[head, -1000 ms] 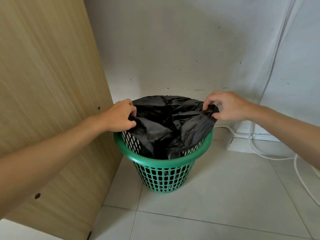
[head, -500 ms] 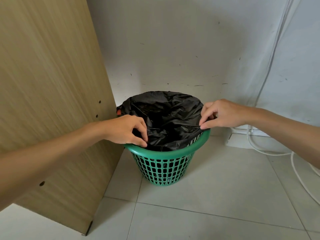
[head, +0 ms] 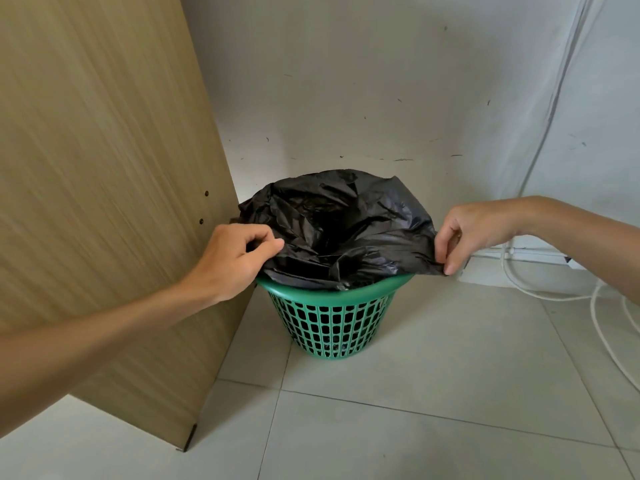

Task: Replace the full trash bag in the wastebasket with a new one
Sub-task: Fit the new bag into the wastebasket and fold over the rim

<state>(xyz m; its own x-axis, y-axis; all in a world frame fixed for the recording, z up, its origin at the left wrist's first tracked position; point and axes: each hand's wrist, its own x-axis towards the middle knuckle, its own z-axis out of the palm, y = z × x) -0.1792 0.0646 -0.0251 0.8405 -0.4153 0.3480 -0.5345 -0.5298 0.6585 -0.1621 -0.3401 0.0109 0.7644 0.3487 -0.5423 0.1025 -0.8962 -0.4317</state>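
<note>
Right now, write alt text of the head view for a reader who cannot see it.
The left hand and right hand pinch opposite edges of a black trash bag, holding its mouth spread above a green lattice wastebasket. The wastebasket stands on a tiled floor beside a wooden panel, near a white wall.

Left hand, right hand: pinch grips

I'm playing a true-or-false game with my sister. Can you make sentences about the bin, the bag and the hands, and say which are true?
1. The left hand and the right hand each pinch the black bag at its edge. True.
2. A wooden panel stands beside the wastebasket. True.
3. The wastebasket is red. False: it is green.
4. The wastebasket stands on carpet. False: it stands on floor tiles.
</note>
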